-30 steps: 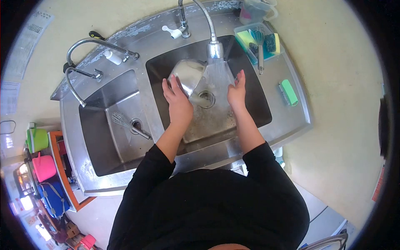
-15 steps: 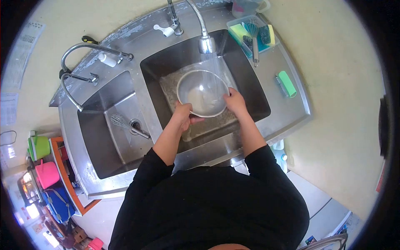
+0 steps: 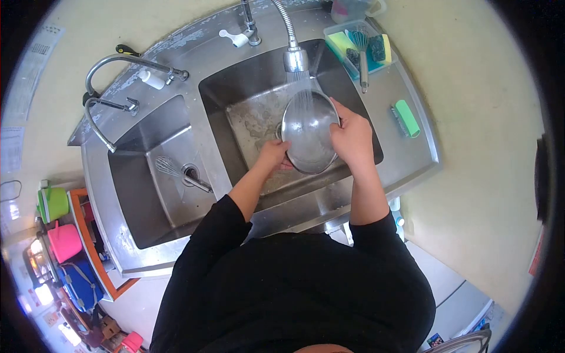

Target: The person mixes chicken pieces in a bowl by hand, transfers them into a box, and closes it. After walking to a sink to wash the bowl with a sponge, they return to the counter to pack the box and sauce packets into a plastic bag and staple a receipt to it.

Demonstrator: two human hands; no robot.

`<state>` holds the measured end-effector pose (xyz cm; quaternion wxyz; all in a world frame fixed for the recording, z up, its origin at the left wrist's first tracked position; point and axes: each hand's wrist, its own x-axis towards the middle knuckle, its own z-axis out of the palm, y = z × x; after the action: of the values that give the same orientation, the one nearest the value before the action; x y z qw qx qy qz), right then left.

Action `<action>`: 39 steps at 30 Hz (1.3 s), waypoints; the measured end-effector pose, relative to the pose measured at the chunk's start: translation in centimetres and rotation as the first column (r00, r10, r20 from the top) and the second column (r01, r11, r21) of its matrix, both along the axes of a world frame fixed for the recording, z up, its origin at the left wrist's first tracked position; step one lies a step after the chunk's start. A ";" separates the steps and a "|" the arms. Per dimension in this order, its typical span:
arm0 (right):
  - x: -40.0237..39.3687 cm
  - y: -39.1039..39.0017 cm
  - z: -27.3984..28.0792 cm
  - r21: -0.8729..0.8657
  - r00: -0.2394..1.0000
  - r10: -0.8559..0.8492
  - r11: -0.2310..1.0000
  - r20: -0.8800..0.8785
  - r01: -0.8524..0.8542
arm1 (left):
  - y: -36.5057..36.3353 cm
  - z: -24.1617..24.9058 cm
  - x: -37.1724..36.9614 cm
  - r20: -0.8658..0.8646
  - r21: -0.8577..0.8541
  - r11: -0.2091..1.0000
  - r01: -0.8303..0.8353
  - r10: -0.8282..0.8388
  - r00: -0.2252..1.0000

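A shiny metal bowl (image 3: 311, 138) is tilted in the larger sink basin (image 3: 235, 167), under water falling from the spray tap (image 3: 296, 60). My left hand (image 3: 274, 156) grips the bowl's lower left rim, thumb on the inside and fingers beneath. On the opposite side my right hand (image 3: 353, 136) is closed round the right rim, its thumb over the edge. The bowl's underside is hidden from me.
A whisk (image 3: 170, 167) lies in the left basin. At the back right, a plastic tub (image 3: 352, 76) holds sponges and another whisk (image 3: 362, 56). A green brush (image 3: 406, 117) sits on the right ledge. Two curved taps (image 3: 118, 62) reach over the left side.
The bowl has moved right and tipped, so it looks like a narrower oval. Both hands moved right with it. More of the basin floor shows on the left.
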<state>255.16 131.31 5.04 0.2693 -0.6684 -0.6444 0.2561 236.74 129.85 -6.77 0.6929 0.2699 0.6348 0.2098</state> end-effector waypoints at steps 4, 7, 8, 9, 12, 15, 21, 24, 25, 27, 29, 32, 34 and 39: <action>0.2 0.1 2.1 0.064 0.996 0.005 0.998 -0.093 0.001 | 1.0 1.4 0.6 -0.022 0.222 0.974 0.050 -0.046 0.999; 1.8 2.2 -1.0 0.048 0.873 0.082 0.997 -0.481 -0.067 | 2.1 -0.4 -1.1 0.483 0.004 0.995 -0.100 0.086 0.871; 1.8 3.0 -2.0 0.122 0.965 0.052 0.992 -0.257 -0.021 | 2.2 -0.4 -1.5 0.489 0.031 0.995 -0.100 0.072 0.870; 1.9 3.8 -3.0 0.203 1.000 -0.003 0.979 -0.022 0.007 | 2.3 0.5 -1.7 0.492 0.058 0.993 -0.098 0.057 0.869; 0.8 3.3 -9.2 0.265 0.794 -0.017 0.947 0.608 -0.182 | 1.5 1.3 -1.1 0.440 0.133 0.984 -0.115 0.045 0.897; -1.5 1.9 -14.8 0.096 0.748 0.124 0.965 0.652 -0.243 | 0.7 -0.5 -0.1 0.436 0.061 0.986 -0.158 0.116 0.893; -5.5 1.9 -21.8 -0.156 0.758 0.653 0.748 -0.001 -0.645 | -0.5 -2.8 0.0 0.256 -0.008 0.986 -0.167 0.163 0.953; -5.2 2.4 -20.6 -0.433 0.573 0.767 0.429 -0.288 -0.793 | -0.9 -1.1 -0.8 0.181 0.002 0.956 -0.293 0.288 0.940; -4.7 3.2 -16.6 -0.644 0.596 0.783 0.365 -0.179 -0.672 | -0.9 -1.2 -1.1 0.223 -0.011 0.948 -0.318 0.313 0.923; -4.2 3.8 -15.7 -0.718 0.656 0.743 0.528 0.131 -0.454 | -1.1 -2.6 -1.8 0.358 -0.065 0.942 -0.329 0.330 0.874; -3.7 4.0 -19.1 -0.374 0.751 0.473 0.871 0.461 -0.319 | -1.4 -3.2 -1.4 0.467 -0.148 0.947 -0.284 0.320 0.824; -6.2 3.4 -18.9 0.169 0.888 0.341 0.938 -0.308 -0.302 | -1.8 -2.8 -0.7 0.517 -0.198 0.959 -0.205 0.280 0.809; -6.6 3.8 -20.5 -0.082 0.673 0.488 0.774 -0.556 -0.628 | -1.6 -3.3 -1.5 0.546 -0.136 0.982 -0.134 0.188 0.817; -6.7 4.2 -20.9 -0.101 0.788 0.231 0.933 -0.571 -0.346 | -2.1 -3.6 -1.5 0.546 -0.190 0.963 -0.190 0.264 0.795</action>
<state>248.45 135.51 -15.85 0.3315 -0.4831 -0.6053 0.5388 235.27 127.71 -10.41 0.8350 0.0732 0.4402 0.3218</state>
